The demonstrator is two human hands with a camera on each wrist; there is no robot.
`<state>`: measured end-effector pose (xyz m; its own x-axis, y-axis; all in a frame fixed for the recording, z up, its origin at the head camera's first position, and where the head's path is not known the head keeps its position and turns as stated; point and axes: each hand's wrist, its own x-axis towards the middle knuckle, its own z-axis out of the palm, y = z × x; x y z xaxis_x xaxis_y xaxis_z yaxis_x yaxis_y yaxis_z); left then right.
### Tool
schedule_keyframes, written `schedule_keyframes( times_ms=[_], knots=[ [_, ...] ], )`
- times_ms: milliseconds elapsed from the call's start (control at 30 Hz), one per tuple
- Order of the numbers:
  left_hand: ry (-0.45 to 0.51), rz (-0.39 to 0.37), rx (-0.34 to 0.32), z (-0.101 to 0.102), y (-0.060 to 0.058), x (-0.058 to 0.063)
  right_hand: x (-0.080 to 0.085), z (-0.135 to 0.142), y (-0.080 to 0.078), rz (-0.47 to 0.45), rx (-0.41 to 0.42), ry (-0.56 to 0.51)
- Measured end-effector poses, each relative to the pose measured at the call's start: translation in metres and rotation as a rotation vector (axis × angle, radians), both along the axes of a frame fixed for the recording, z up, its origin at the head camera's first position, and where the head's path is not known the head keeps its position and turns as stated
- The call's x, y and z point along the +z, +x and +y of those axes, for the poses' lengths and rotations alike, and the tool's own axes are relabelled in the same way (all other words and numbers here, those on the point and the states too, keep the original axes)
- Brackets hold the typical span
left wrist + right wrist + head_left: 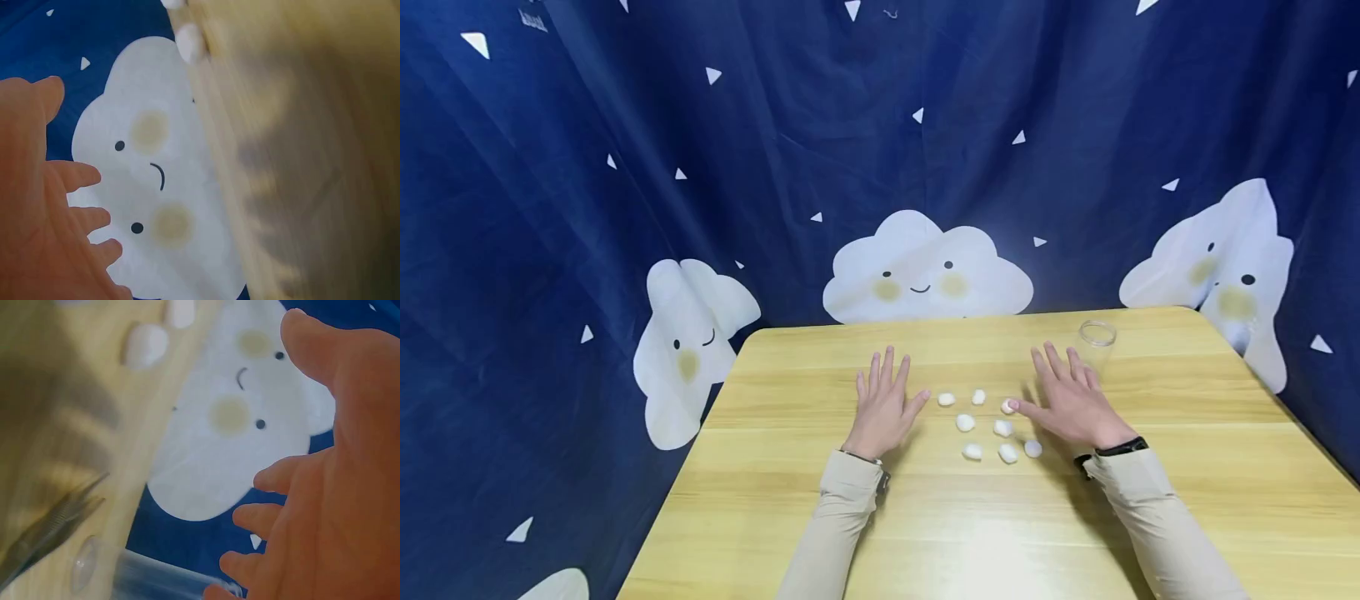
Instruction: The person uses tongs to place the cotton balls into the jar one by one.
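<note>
Several small white cotton balls (pixel 965 422) lie loosely grouped on the wooden table between my two hands. Left of the group, my left hand (pixel 882 412) hovers palm down with fingers spread and holds nothing. My right hand (pixel 1078 406) is held over the group's right side, fingers also spread and nothing gripped; its thumb overlaps one ball in the head view. A clear, open-topped jar (pixel 1096 355) stands upright just beyond the right fingers. Metal tweezers (pixel 53 528) rest on the table near the jar in the right wrist view; the right hand hides them from the head camera.
The light wooden table (pixel 760 500) has rounded far corners. Behind it hangs a dark blue curtain (pixel 775 167) printed with white clouds and triangles. At the group's near right lies a rounder, pale lilac-white piece (pixel 1033 448).
</note>
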<state>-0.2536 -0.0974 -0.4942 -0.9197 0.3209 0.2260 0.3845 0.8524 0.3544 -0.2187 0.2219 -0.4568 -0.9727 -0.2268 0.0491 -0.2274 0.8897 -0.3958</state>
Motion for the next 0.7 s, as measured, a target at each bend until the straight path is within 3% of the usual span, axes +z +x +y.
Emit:
schedule_keyframes(
  times_ms=[167, 333, 467, 700],
  knots=[
    [0.158, -0.072, -0.084, 0.005, 0.003, 0.007, 0.015, 0.014, 0.001, 0.048, 0.041, -0.100],
    [0.334, -0.113, -0.111, 0.018, -0.005, 0.018, 0.027, 0.038, -0.006, 0.144, 0.062, -0.192],
    [0.467, -0.126, -0.137, 0.034, -0.014, 0.027, 0.033, 0.059, -0.008, 0.217, 0.018, -0.256],
    [0.562, -0.166, -0.185, 0.069, -0.022, 0.039, 0.040, 0.094, -0.013, 0.356, -0.095, -0.350]
  ],
)
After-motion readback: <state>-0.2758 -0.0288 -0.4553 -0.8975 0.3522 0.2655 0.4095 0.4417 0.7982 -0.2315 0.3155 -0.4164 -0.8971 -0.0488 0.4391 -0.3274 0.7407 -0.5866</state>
